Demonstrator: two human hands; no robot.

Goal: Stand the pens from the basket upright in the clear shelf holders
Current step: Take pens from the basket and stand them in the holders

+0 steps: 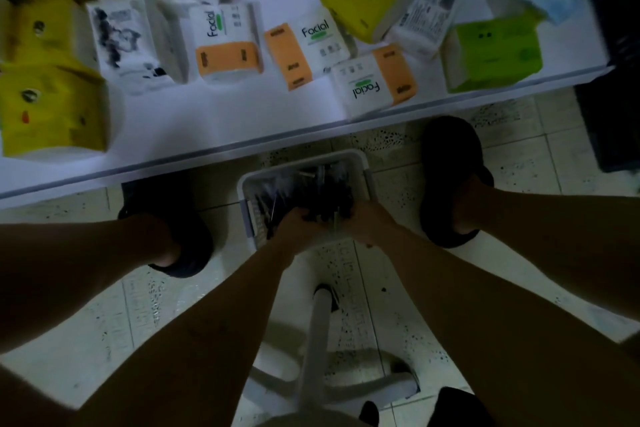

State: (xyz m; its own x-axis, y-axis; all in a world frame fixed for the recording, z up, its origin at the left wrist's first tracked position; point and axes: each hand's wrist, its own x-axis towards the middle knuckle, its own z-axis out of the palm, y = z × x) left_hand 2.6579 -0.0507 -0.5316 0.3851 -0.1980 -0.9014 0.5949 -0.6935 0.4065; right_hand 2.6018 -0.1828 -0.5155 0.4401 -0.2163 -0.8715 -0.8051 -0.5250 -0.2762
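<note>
Lying in a dark heap, the pens [313, 189] are seen inside the white basket [246, 184], which is set on the floor [526, 156] between the two feet. Most of their long axes run from the person toward the shelf, with a few slanted across. Which end is the tip cannot be told through the blur and dim light.

The near end of the heap is reached by both hands. The left hand [298, 224] is curled round a bunch of pens, and the right hand [369, 224] is closed round pens just beside it, the two hands nearly touching.

The floor is laid with pale speckled tiles. A dark slipper [450, 163] is worn on each foot, one on either side of the basket, with a strip of bare tile left between each and the basket wall. The white post of a stool [318, 333] is seen below the forearms.

Beyond the basket's far rim, the front edge of a white shelf [214, 130] crosses the view on a slant. Tissue packs [228, 45] in yellow, white-and-orange and green are spread over it, some upright, some tipped. A bare white band is left between the packs and the shelf's edge.
</note>
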